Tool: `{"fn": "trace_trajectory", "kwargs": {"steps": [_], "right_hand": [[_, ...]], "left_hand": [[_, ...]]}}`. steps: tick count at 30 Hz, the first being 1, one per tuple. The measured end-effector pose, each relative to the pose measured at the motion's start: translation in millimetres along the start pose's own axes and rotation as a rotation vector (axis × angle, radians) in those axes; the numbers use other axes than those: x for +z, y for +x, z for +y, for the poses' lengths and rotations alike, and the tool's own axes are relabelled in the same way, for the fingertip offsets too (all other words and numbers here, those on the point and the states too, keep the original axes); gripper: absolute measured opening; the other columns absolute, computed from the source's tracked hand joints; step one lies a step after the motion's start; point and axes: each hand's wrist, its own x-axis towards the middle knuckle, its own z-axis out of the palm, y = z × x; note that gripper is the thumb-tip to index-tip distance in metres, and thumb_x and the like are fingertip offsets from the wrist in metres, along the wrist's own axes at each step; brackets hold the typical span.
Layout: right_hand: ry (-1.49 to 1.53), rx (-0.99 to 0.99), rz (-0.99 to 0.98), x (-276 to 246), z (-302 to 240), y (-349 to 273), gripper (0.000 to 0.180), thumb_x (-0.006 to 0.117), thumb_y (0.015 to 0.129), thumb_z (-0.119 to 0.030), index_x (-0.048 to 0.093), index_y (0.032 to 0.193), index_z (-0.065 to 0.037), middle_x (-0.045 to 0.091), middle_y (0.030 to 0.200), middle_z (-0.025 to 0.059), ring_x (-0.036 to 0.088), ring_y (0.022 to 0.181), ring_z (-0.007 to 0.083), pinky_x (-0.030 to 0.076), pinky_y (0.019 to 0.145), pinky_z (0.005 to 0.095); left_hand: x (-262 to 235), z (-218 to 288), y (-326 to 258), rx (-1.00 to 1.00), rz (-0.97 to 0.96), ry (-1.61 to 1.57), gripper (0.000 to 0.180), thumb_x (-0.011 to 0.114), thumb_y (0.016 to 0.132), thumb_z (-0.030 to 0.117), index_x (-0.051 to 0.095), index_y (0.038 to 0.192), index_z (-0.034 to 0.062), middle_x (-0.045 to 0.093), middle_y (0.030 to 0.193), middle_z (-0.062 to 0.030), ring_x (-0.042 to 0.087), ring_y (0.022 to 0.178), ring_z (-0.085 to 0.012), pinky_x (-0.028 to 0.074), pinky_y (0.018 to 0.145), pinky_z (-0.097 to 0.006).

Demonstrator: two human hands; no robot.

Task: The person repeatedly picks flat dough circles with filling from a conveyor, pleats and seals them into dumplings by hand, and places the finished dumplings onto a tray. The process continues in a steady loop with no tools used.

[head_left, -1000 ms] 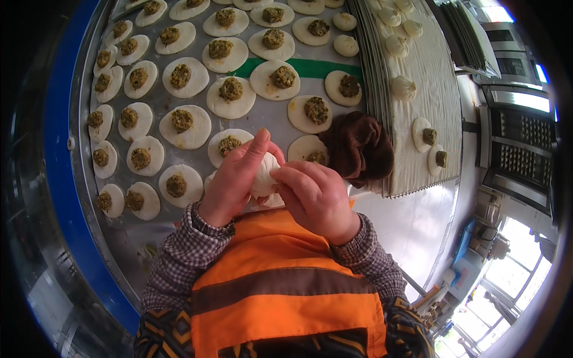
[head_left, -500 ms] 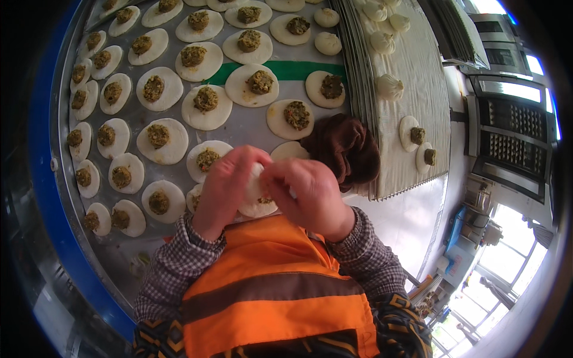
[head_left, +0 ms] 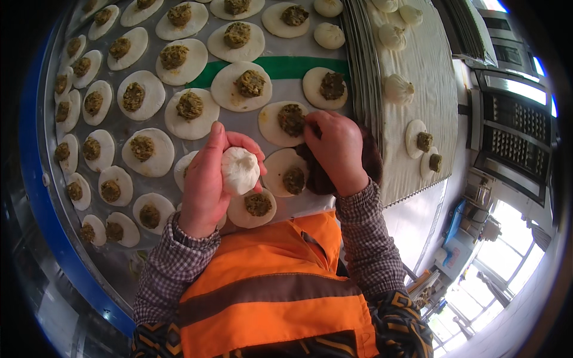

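A pleated, sealed bun (head_left: 240, 171) rests in my left hand (head_left: 206, 179), with the fingers curled round it and the thumb raised beside it. My right hand (head_left: 336, 146) is over the right edge of a dough round with filling (head_left: 270, 124). Its fingertips are pinched together beside the mound of filling; whether they grip dough or filling is hidden. Below that hand lies another filled dough round (head_left: 276, 172). One more filled round (head_left: 243, 216) sits just in front of my body. A dark brown cloth (head_left: 373, 156) is partly covered by my right hand.
Rows of filled dough rounds (head_left: 143, 95) spread over the metal table (head_left: 239, 12) with a green strip (head_left: 286, 67). At the right, a stack of cloth-covered trays (head_left: 418, 77) carries several pleated buns (head_left: 399, 89) and two small filled rounds. A dark rack (head_left: 516, 128) stands farther right.
Both hands worked together on the bun; now they are apart. The bun, its top now closed, stays in my left hand. My right hand has moved up and right to a filled round.
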Motion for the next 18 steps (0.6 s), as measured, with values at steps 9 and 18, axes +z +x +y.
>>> {"fn": "trace_trajectory", "kwargs": {"steps": [9,18], "right_hand": [[0.909,0.199,-0.023,-36.9,-45.7,-30.1,0.012,0.072,0.082,0.000,0.070,0.094,0.000,0.065,0.078,0.0041,0.060,0.068,0.0114,0.049,0.062,0.0238],[0.632,-0.227,0.026,-61.5,-104.4,-64.2,0.033,0.080,0.070,-0.003,0.071,0.101,-0.004,0.063,0.087,0.0067,0.060,0.073,0.0160,0.049,0.063,0.0276]], "left_hand": [[15.8,-7.5,1.8,-0.059,-0.026,0.152,0.062,0.031,0.102,0.056,0.060,0.087,0.0036,0.064,0.081,-0.0090,0.065,0.069,-0.0155,0.054,0.053,-0.027],[23.9,-6.4,-41.6,0.115,-0.150,0.024,0.063,0.033,0.102,0.056,0.061,0.090,0.0004,0.064,0.080,-0.0072,0.063,0.066,-0.0115,0.053,0.058,-0.024]]}}
